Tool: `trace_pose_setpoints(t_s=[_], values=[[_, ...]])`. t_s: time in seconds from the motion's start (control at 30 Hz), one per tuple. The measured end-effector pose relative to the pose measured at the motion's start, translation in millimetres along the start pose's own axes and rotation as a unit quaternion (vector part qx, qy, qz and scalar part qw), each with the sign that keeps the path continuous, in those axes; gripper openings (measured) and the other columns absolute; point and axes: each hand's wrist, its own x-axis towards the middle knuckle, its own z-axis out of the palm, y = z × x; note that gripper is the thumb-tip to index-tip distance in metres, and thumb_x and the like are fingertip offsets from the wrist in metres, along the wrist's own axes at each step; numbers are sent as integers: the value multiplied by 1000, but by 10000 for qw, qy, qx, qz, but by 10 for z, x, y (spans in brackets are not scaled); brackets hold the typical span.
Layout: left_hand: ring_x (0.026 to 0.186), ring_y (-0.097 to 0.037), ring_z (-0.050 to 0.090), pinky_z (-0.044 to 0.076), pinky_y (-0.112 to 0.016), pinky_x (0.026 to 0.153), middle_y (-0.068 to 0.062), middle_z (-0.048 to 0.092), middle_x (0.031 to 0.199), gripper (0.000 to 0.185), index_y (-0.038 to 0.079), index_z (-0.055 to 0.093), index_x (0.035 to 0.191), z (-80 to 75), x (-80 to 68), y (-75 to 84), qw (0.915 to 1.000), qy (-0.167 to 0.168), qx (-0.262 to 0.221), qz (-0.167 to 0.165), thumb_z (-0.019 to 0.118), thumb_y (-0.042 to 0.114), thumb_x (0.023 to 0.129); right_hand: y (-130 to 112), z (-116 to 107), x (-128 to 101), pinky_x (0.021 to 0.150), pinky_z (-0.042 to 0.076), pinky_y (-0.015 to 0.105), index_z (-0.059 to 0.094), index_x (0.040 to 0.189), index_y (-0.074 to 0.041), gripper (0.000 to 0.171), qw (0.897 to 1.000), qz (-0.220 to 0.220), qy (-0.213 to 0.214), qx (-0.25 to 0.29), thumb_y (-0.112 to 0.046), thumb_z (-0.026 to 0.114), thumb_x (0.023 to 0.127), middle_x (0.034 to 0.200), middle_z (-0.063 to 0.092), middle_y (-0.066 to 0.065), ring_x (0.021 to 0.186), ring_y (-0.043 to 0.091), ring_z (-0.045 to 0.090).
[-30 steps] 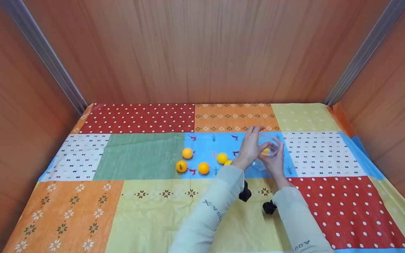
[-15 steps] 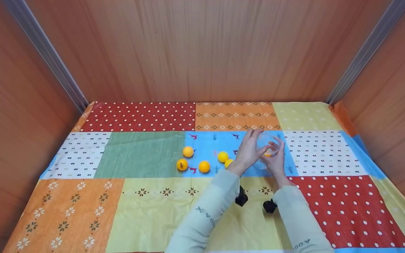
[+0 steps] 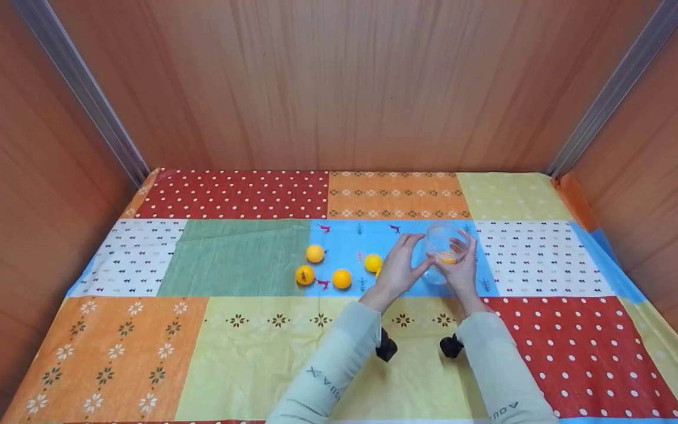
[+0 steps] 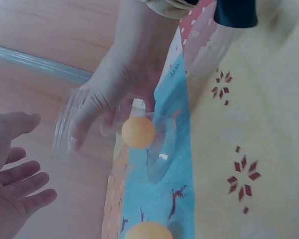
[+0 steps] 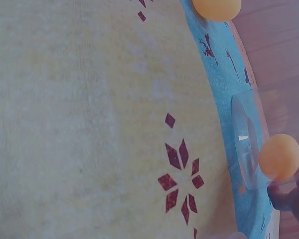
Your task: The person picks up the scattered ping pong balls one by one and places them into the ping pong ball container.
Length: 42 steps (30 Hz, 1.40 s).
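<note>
The right hand (image 3: 459, 268) grasps a clear cup (image 3: 444, 250) holding one orange ball (image 4: 138, 132), standing on the worktop's (image 3: 292, 347) blue patch. The left hand (image 3: 399, 272) hangs released beside it, partly hiding a fifth loose ball (image 3: 378, 272); the cup's glass rim is hard to trace.

Only the person's sleeves carry lettering. On the left sleeve (image 3: 327, 381), seen from the head camera, dark characters run along the forearm and read roughly "X", "A", "O", "U", turned and upside down to the viewer. On the right sleeve (image 3: 507, 408), near the lower edge of that view, the inverted letters "A O U" show. One orange ball (image 3: 304, 275) bears a small dark mark, too small to read.
</note>
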Motion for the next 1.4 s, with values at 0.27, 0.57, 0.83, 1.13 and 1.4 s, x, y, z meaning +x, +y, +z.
trace_pose_setpoints(t_s=[0.27,0.57,0.83,1.13,1.4], values=[[105,-18,50,40,-25,90,-6,49,117,46,5,48,123,-65,-168,-206,9996,48,288,-50,63,23,83,-127,29,-27,98,26,47,23,131,1,80,9987,-101,-65,487,9,71,67,122,37,25,116,40,32],[107,-19,48,39,-30,92,-6,48,119,44,5,48,122,-183,-375,-482,9988,-113,129,-463,62,21,83,-31,9,-6,98,26,46,25,131,-3,81,9995,-39,17,327,3,74,66,122,38,21,118,40,31],[114,-23,44,36,-35,94,-9,46,122,43,2,48,122,-254,-531,-689,9972,-116,108,-734,61,17,84,-222,28,-107,98,26,46,24,132,2,80,9994,-34,-72,343,7,71,68,122,37,24,115,38,33],[108,-24,45,40,-36,90,-9,47,118,43,2,50,119,-338,-628,-870,9960,195,314,-810,66,14,80,-245,23,-110,97,27,45,23,131,3,79,9995,-109,-78,292,7,71,68,121,38,24,114,36,34],[111,-27,41,37,-38,93,-10,43,120,48,3,49,121,-364,-697,-1008,9898,22,304,-1391,68,14,78,-255,29,-108,98,27,45,24,132,1,79,9997,-32,-96,225,7,71,68,122,38,23,115,36,34]])
